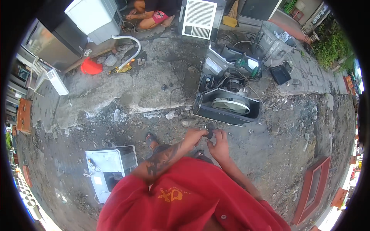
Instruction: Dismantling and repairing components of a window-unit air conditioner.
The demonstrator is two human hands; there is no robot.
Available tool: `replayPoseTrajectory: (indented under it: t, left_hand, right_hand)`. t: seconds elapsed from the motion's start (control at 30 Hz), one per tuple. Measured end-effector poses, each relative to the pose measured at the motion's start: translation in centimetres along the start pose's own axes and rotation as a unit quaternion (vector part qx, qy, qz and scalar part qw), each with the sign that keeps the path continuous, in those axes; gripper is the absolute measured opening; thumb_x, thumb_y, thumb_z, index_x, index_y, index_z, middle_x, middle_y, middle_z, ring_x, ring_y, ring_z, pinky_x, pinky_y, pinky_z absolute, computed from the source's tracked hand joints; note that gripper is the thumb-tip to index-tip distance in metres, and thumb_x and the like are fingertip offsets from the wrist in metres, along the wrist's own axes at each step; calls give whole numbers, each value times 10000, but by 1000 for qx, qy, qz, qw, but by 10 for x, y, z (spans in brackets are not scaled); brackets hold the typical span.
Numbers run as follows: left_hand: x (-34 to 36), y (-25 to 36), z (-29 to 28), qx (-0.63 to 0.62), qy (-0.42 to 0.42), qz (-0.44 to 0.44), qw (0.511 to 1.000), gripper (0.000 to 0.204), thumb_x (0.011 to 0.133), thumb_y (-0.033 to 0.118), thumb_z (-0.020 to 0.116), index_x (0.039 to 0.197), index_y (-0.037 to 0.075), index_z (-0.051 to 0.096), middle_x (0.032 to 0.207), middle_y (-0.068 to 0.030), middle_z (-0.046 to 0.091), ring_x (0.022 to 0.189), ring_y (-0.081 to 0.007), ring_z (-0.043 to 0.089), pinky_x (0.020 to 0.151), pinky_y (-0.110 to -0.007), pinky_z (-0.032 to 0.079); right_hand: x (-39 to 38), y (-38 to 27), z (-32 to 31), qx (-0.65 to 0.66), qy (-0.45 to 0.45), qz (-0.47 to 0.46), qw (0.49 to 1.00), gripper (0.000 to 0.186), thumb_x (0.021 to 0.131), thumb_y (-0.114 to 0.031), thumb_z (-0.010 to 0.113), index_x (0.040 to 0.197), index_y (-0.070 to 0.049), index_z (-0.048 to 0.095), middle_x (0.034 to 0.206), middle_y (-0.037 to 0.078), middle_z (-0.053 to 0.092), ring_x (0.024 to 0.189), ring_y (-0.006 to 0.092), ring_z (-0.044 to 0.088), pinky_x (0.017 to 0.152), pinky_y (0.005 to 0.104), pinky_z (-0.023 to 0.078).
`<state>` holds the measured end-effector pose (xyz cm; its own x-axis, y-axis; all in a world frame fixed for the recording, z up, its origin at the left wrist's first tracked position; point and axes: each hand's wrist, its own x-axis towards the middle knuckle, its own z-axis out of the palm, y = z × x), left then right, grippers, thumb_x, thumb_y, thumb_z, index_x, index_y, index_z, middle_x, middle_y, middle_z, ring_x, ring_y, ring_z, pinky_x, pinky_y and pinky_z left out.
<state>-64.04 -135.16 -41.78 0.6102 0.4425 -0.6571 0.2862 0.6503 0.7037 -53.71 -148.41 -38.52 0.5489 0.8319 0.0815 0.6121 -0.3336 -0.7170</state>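
Both my hands are together in front of my red shirt, at a small dark part (209, 130) that looks rounded; its exact kind is too small to tell. My left hand (195, 136) pinches its left side, fingers closed. On its right side, the fingers and thumb of my right hand (219, 144) are closed about it too. Just beyond, an opened air conditioner unit (246, 109) lies on the ground, with a pale round fan wheel (230, 105) in its dark housing. Behind the wheel sit a motor (233, 84) and a green power drill (246, 66).
A white metal casing (106, 163) stands at the left, and a reddish frame (313, 190) lies at the right. Beyond are a white hose (137, 45), a red cloth-like item (91, 67), a black bin (280, 74) and loose cables. Another person (148, 17) sits at the back. The ground is rubbly.
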Motion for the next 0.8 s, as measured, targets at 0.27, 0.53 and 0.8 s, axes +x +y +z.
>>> replayPoseTrajectory:
  t: [0.27, 0.53, 0.8]
  left_hand:
    - [-16, -11, 52, -17, -19, -75, 997, 217, 844, 260, 712, 738, 110, 597, 591, 45, 446, 434, -75, 375, 386, -267, 245]
    - [-33, 12, 10, 47, -10, -42, 998, 497, 869, 558, 689, 961, 74, 617, 702, 14, 563, 558, -80, 515, 485, -247, 370]
    - [28, -62, -211, 466, 256, -15, 847, 895, 781, 722, 640, 1323, 14, 561, 1015, -198, 701, 970, -309, 680, 803, -405, 529]
  right_hand:
    - [-29, 32, -27, -6, 24, -2, 1000, 401, 742, -47, 734, 1111, -47, 580, 1102, 158, 589, 946, 357, 631, 797, 425, 531]
    - [4, 21, 2, -1, 27, -97, 995, 343, 743, -73, 739, 1060, -32, 614, 1055, 174, 616, 937, 372, 638, 778, 434, 544]
    - [52, 52, 14, -1, 69, 90, 994, 337, 716, -134, 773, 1003, -9, 649, 940, 139, 642, 733, 287, 655, 682, 391, 543]
